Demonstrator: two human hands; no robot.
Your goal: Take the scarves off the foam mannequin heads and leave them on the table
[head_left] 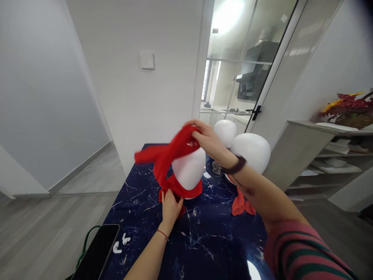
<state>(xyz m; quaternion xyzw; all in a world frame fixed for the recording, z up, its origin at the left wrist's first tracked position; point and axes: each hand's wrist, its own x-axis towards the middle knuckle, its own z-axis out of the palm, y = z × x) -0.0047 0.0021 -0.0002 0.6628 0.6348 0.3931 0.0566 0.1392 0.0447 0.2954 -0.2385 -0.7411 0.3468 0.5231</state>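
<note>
- Right hand (205, 140) is up high, fingers pinched together on the loose end of the red fabric scarf (167, 155), lifting it over the top of the nearest white egg-shaped foam head (189, 168).
- Left hand (170, 207) sits low at the foot of that head, fingers closed on the scarf where it bunches.
- Progress, by my read: the scarf already rings the base of the head, but the long tail hangs free in the air, so the wrap looks roughly half done, with the tying or tucking left.
- Scarf runs between both hands, touching the head's left side and base.
- Behind, two more white foam heads (252, 149); one has a red cloth (241, 204) at its base.
- All stand on the dark blue marbled table (204, 241); a black phone (97, 252) lies near its left edge.
</note>
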